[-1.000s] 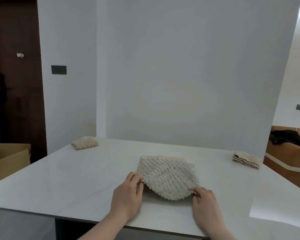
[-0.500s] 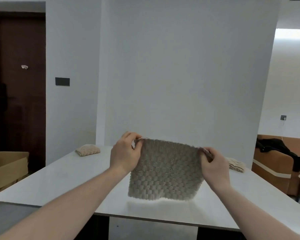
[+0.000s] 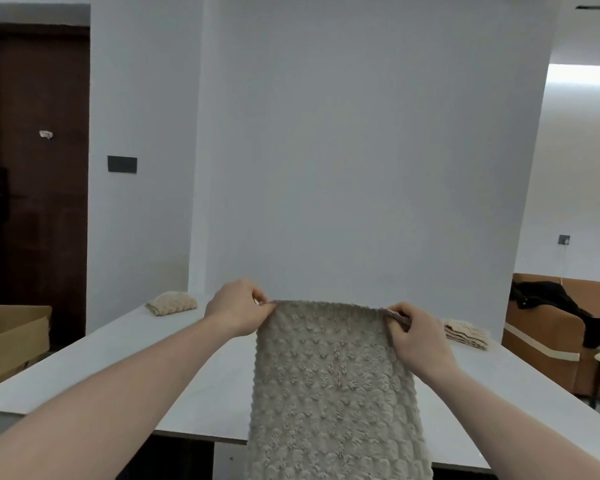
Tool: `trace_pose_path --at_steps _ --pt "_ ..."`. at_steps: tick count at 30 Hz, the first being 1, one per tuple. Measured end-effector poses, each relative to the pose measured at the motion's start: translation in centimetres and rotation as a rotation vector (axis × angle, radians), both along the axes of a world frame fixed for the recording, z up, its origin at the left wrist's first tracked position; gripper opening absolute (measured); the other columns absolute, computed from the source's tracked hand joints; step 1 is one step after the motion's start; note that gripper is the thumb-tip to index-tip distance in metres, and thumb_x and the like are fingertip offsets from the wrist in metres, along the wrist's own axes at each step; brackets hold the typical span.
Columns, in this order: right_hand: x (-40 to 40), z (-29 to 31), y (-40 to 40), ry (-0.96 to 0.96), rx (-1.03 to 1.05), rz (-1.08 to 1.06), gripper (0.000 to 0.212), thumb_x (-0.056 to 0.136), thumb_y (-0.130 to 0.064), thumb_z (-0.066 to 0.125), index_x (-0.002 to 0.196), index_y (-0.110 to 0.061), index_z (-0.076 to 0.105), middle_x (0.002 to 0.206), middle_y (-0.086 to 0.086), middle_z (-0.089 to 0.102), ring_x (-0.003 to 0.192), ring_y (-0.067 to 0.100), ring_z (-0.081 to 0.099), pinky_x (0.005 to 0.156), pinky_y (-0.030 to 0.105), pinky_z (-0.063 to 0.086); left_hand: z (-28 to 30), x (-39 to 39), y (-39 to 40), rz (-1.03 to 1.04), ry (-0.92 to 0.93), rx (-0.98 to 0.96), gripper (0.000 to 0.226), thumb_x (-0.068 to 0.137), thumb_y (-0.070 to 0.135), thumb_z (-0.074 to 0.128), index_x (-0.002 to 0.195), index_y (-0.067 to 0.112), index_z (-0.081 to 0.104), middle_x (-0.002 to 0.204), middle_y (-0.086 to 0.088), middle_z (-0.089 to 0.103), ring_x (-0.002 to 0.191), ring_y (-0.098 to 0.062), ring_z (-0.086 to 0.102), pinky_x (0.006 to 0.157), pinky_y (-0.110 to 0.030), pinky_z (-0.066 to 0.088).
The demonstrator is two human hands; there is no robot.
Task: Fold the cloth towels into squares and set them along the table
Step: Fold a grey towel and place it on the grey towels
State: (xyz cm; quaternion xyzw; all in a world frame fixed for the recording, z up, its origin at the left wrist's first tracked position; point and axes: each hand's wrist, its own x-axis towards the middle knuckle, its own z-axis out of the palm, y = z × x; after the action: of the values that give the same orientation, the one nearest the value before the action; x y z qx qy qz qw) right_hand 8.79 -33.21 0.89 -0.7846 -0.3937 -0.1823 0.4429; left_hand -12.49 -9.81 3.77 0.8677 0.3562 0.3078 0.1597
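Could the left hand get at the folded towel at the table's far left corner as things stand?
Probably not at once. The left hand is pinching a top corner of the hanging towel, so it isn't free. Otherwise the white table lies bare between it and the folded towel.

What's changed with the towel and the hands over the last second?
Both hands, left hand and right hand, lifted the beige towel off the white table; it has unfolded and hangs from its top corners. The folded towel and towel stack stayed put.
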Motion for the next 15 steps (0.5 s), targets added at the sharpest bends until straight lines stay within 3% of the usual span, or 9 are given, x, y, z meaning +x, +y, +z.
trace_pose_path --at_steps 2,6,11,15 --pt "1.0 -0.8 0.9 0.029 -0.054 -0.007 0.017 0.096 -0.018 0.059 0.086 -0.029 0.067 0.072 -0.009 0.068 0.069 0.016 0.063 0.057 0.028 0.041 -1.0 0.8 0.6 0.008 0.051 -0.066 0.03 0.092 0.05 0.064 0.075 0.027 0.072 0.077 0.009 0.07 0.079 -0.017 0.067 0.07 -0.029 0.052" --pt "3.0 -2.5 2.9 0.055 -0.11 -0.026 0.018 0.095 -0.015 0.058 0.09 -0.025 0.071 0.082 -0.01 0.069 0.081 0.016 0.061 0.07 0.027 0.04 -2.6 2.9 1.8 -0.064 -0.034 -0.326 0.03 0.099 0.034 0.059 0.081 0.017 0.075 0.066 0.006 0.076 0.061 -0.012 0.072 0.059 -0.028 0.059" --pt "5.4 -4.6 5.1 0.095 -0.138 -0.075 0.022 0.092 -0.01 0.057 0.087 -0.027 0.069 0.083 -0.007 0.071 0.082 0.019 0.063 0.071 0.027 0.043 -4.7 6.0 3.3 -0.078 -0.207 -0.515 0.02 0.098 0.024 0.06 0.088 0.014 0.074 0.075 0.003 0.078 0.064 -0.013 0.074 0.055 -0.028 0.057" --pt "7.3 -6.0 6.8 0.137 -0.137 -0.108 0.023 0.092 -0.009 0.056 0.089 -0.026 0.07 0.087 -0.002 0.072 0.078 0.019 0.063 0.071 0.028 0.046 -6.6 8.3 4.7 -0.101 -0.256 -0.563 0.013 0.094 0.019 0.063 0.089 0.015 0.074 0.081 -0.002 0.079 0.071 -0.022 0.077 0.062 -0.033 0.063"
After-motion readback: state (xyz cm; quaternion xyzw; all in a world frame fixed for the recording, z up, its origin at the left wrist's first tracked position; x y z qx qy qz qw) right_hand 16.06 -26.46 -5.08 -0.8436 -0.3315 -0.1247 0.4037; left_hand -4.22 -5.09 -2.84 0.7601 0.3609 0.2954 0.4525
